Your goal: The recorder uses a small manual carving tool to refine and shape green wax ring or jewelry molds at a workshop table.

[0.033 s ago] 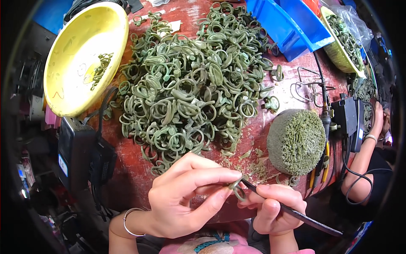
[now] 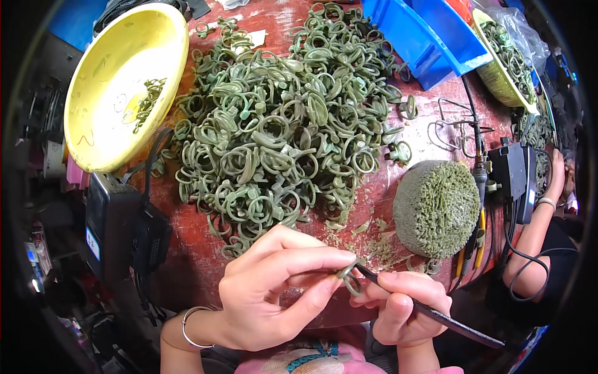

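Note:
At the front of the table, my left hand (image 2: 274, 283) pinches a small green ring (image 2: 352, 283) between thumb and fingertips. The ring looks like wax, with a thicker top partly hidden by the fingers. My right hand (image 2: 408, 305) is closed around a long, slim, flat black tool (image 2: 458, 325), perhaps a file. Its narrow tip meets the top of the ring, and its wider end slants down to the right. Beyond my hands a large heap of similar green rings (image 2: 274, 134) covers the middle of the table.
A round green block (image 2: 439, 212) with a rough, pitted face stands right of my hands, crumbs beside it. A yellow basin (image 2: 93, 81) tilts at the left above a black box (image 2: 112, 218). Blue bins (image 2: 430, 43) and a yellow basket (image 2: 498, 75) lie far right, near another person's arm (image 2: 539, 243).

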Demonstrator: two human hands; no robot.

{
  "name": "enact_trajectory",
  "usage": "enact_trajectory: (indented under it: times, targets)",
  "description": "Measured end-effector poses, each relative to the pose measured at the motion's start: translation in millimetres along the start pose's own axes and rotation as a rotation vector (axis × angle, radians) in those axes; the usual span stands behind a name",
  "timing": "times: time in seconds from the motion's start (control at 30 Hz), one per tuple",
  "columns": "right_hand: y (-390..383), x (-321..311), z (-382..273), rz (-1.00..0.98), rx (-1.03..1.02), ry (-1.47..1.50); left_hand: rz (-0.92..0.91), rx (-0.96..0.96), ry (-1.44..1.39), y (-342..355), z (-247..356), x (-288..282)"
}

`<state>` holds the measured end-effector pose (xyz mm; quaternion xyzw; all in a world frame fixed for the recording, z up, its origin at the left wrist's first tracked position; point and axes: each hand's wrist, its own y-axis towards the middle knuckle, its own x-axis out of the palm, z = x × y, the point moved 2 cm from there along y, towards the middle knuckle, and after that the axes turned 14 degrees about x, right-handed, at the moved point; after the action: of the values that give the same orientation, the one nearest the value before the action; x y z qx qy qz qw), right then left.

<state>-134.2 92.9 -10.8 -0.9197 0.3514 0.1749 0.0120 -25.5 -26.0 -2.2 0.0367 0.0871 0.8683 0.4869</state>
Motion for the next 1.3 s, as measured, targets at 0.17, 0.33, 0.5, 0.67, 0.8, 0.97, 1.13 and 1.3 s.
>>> enact_trajectory:
  times: [0.17,0.33,0.5,0.67,0.8,0.97,1.13,1.3]
  targets:
    - [-4.5,-1.0,-3.7,0.122,-0.096,-0.086,-0.015,0.000,0.033,0.8,-0.9,-3.2]
    - [-3.9,-1.9,-3.3,0.098,-0.131,-0.096,0.175,-0.009,-0.048,-1.3,-5.3,4.1]
    - [-3.5,-0.2,-1.7,0.044,-0.088,0.031,0.207,0.044,-0.008,-2.1,-6.1,4.2]
    - [-5.0,-0.6,-1.5,-0.006,-0.108,-0.024,0.160,0.080,0.087,-1.4,-5.6,1.8]
    - [-9.4,-1.1,-6.5,0.027,-0.141,-0.171,0.149,0.084,0.088,-1.9,-5.5,2.4]
    - [-8.8,-0.9,-8.1,0.019,-0.141,-0.181,0.149,0.086,0.084,-1.6,-8.1,6.2]
    - [-8.5,-0.5,-8.8,0.022,-0.144,-0.175,0.138,0.059,0.054,-1.9,-7.2,7.0]
    - [-11.5,0.3,-10.0,0.048,-0.159,-0.182,0.010,-0.007,0.035,-3.3,-4.6,4.6]
